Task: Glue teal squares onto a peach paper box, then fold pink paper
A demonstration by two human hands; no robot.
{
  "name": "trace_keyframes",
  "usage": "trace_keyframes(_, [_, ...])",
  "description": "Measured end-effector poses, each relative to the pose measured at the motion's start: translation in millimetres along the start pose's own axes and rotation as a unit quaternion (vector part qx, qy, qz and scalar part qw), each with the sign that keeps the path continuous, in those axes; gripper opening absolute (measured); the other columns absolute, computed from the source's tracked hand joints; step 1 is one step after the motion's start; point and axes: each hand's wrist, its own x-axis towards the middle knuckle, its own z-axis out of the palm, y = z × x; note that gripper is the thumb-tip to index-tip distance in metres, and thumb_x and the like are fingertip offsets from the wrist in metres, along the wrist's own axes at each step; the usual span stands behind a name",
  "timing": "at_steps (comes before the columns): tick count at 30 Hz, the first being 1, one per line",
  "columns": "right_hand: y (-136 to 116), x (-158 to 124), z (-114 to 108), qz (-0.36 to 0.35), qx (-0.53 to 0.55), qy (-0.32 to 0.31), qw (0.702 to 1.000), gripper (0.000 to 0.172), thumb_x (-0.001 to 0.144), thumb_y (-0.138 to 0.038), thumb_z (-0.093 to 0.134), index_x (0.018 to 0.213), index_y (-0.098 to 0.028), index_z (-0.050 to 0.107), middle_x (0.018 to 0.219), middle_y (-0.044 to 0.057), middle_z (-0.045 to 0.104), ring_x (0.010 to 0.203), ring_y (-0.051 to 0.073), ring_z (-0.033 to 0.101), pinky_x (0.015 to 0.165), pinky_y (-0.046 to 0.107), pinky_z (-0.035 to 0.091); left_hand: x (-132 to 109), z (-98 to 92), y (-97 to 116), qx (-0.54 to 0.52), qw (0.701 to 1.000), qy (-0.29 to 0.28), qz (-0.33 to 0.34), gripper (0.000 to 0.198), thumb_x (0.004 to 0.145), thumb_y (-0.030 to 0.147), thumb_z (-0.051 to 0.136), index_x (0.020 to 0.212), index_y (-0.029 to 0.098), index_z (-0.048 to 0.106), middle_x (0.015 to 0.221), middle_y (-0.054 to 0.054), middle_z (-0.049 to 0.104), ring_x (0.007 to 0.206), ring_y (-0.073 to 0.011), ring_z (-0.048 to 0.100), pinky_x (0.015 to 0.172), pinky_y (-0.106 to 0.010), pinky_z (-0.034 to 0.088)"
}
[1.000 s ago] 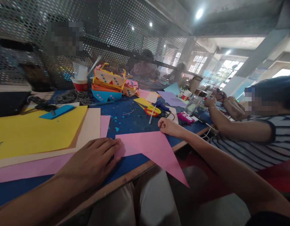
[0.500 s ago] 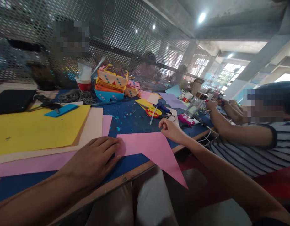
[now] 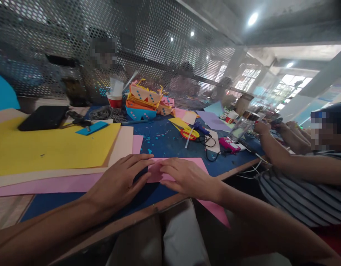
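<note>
A pink sheet of paper (image 3: pixel 198 165) lies at the near edge of the blue tabletop, with one pointed corner hanging past the edge. My left hand (image 3: pixel 123 177) rests flat on its left end, fingers stretched out. Beside it, my right hand (image 3: pixel 187 175) lies over the middle of the sheet with its fingers extended, hiding part of it. Both hands press on the paper from above; neither grips it.
Yellow paper (image 3: pixel 62 151) tops a stack of sheets at left, bearing a black flat case (image 3: pixel 43 118) and a blue strip (image 3: pixel 93 128). Further back are decorated paper crowns (image 3: pixel 143 99), scissors (image 3: pixel 189 133), a glue gun (image 3: pixel 200 128) and a glass jar (image 3: pixel 242 127). A co-worker's arm (image 3: pixel 286 155) is at right.
My right hand has come down and left onto the pink paper, its curled fingers now extended. My left hand stays on the left end. The view has swung slightly left.
</note>
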Motion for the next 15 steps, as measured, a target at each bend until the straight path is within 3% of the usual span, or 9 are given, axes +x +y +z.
trace_keyframes(4, [1, 2, 4, 0.034, -0.025, 0.032, 0.999, 0.027, 0.108, -0.027, 0.042, 0.116, -0.017, 0.066, 0.113, 0.013, 0.074, 0.108, 0.024, 0.067, 0.094, 0.037, 0.051, 3, -8.3, 4, -0.062, 0.996, 0.026, -0.063, 0.038, 0.104, 0.041, 0.046, 0.133, 0.023, 0.064, 0.144, -0.009, 0.063, 0.134, -0.0268, 0.057, 0.117, -0.048, 0.044])
trace_keyframes(8, [5, 9, 2, 0.140, 0.032, 0.094, 0.985, 0.017, 0.101, -0.026, 0.052, 0.095, -0.021, 0.067, 0.093, 0.005, 0.073, 0.083, 0.017, 0.066, 0.076, 0.028, 0.046, 3, -11.3, 3, -0.135, 0.979, 0.042, -0.144, 0.043, 0.103, 0.042, 0.048, 0.143, 0.026, 0.054, 0.147, -0.010, 0.059, 0.133, -0.0295, 0.057, 0.112, -0.051, 0.049])
trace_keyframes(11, [6, 17, -5, 0.211, 0.146, 0.155, 0.954, 0.016, 0.097, -0.026, 0.055, 0.084, -0.021, 0.063, 0.079, -0.001, 0.067, 0.070, 0.013, 0.059, 0.068, 0.025, 0.041, 4, -9.8, 0, -0.218, 0.954, 0.069, -0.194, 0.056, 0.099, 0.047, 0.057, 0.150, 0.029, 0.044, 0.148, -0.010, 0.056, 0.130, -0.0281, 0.059, 0.108, -0.048, 0.053])
trace_keyframes(15, [4, 33, -18, 0.241, 0.267, 0.235, 0.903, 0.019, 0.095, -0.031, 0.056, 0.081, -0.020, 0.061, 0.072, -0.003, 0.059, 0.065, 0.011, 0.052, 0.062, 0.024, 0.038, 11, -8.1, 2, -0.341, 0.903, 0.078, -0.249, 0.073, 0.090, 0.051, 0.070, 0.151, 0.029, 0.038, 0.153, -0.012, 0.051, 0.126, -0.0263, 0.063, 0.102, -0.045, 0.057])
